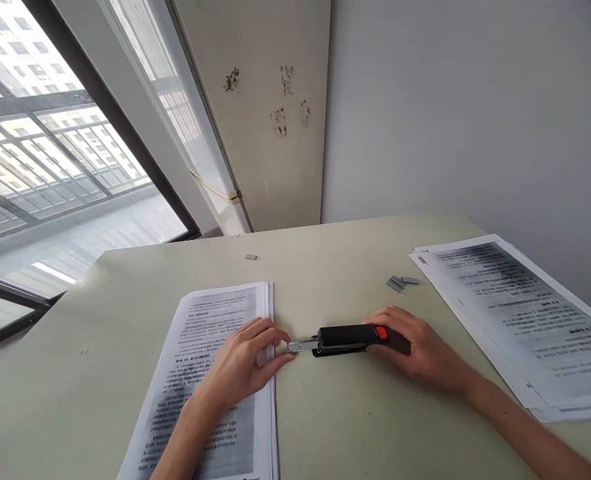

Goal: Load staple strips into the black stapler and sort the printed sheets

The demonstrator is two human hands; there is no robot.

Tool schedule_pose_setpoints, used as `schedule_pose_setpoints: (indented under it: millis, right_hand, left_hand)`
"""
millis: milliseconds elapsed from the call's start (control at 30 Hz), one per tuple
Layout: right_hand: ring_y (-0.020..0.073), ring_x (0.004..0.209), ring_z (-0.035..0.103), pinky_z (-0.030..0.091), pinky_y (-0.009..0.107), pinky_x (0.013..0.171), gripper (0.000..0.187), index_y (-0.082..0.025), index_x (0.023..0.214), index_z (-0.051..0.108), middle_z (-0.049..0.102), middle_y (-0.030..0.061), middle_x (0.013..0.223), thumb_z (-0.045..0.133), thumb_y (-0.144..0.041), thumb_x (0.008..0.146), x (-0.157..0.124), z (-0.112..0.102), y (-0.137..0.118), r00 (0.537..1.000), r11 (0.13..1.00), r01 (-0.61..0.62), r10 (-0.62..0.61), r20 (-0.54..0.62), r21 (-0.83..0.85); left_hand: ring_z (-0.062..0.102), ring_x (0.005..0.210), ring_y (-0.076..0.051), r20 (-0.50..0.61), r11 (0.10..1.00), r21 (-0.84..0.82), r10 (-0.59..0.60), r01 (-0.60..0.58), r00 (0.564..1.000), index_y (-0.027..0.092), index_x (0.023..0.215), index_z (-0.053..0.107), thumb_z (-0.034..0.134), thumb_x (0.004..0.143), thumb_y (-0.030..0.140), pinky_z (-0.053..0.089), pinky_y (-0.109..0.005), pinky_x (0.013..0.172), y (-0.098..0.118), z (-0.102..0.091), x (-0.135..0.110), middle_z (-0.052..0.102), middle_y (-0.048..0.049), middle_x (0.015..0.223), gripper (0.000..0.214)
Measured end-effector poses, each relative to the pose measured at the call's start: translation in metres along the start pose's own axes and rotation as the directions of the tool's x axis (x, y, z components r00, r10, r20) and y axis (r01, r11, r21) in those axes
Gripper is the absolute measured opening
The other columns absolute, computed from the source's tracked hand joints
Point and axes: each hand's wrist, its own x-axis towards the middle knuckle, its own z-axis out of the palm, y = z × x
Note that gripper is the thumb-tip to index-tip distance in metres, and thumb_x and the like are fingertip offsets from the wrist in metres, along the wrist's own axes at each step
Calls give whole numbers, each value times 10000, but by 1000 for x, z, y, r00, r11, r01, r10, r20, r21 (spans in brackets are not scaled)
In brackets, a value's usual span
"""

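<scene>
The right hand [418, 350] is wrapped around the right end of a black stapler [348, 336] with an orange-red patch [381, 333] on top; the left hand [245, 355] pinches the silver metal rail [302, 346] jutting from its left end. The rail's contents cannot be told. Beyond the stapler on the table [325, 420] lie grey staple strips [395, 284], clustered rightward, and a single strip [251, 257] leftward. Printed paper stacks, the left stack [225, 307] and right stack [525, 320], flank the stapler, their text too small to read.
</scene>
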Motion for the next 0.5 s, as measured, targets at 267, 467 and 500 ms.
schedule_pose_setpoints:
  millis: [267,467,500]
  right_hand:
    - [243,1032,660,543,385,878,171,-299,1187,653,713,54,1137,627,-401,1052,0,0,0,999,999,-32,32,7,12]
    - [240,1025,664,547,388,890,183,-297,1187,656,717,52,1129,619,-419,1056,0,0,-2,999,999,-36,36,14,11]
    - [240,1027,664,547,386,891,182,-299,1186,655,716,49,1129,622,-420,1054,0,0,-2,999,999,-39,38,12,11]
  left_hand:
    - [600,745,-158,-100,968,-94,-242,233,965,245,1079,710,566,1050,469,466,-272,647,-9,-12,2,662,-3,864,267]
    - [587,719,-164,-83,945,-106,-318,309,945,241,987,698,508,1064,474,442,-288,647,-11,-12,3,699,-5,871,310]
    - [585,708,-164,-73,943,-105,-325,317,943,240,968,695,508,1060,480,444,-291,646,-11,-12,3,707,-6,876,318]
